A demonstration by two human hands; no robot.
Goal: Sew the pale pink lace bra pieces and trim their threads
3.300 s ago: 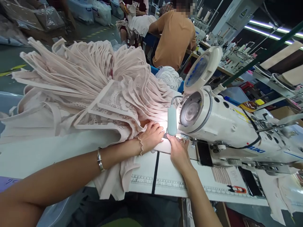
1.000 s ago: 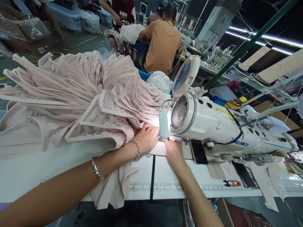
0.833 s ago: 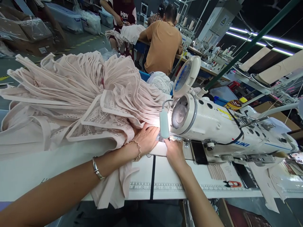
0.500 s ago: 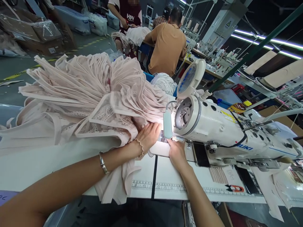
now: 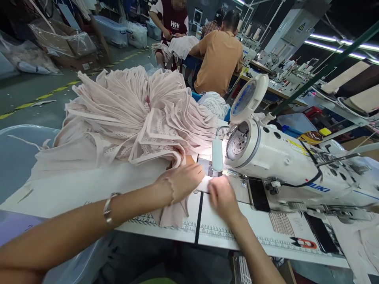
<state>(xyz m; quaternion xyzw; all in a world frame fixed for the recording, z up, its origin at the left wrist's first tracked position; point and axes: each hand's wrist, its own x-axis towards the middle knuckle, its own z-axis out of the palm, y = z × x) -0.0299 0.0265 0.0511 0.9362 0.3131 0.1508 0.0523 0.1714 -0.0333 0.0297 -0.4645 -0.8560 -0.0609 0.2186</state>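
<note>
A big bundle of pale pink lace-trimmed fabric (image 5: 118, 114) lies on the white sewing table (image 5: 97, 177), left of the white sewing machine (image 5: 275, 157). My left hand (image 5: 185, 179), slightly blurred, is closed on a pale fabric edge at the front of the needle area, its fingers bent together. Close on its right, my right hand (image 5: 222, 193) has its fingers curled by the other end of that pale piece, in front of the small grey lamp (image 5: 217, 154). Motion blur softens its fingertips.
Red thread snips (image 5: 306, 243) and a dark phone-like object (image 5: 322, 233) lie at the right front. A clear blue bin (image 5: 26, 138) stands at the left. Two people, one in a brown shirt (image 5: 220, 59), are beyond the bundle.
Both hands have drawn back from the needle area toward the table's front and closed their fingers. The left hand has left the bundle's edge. The camera view has shifted left.
</note>
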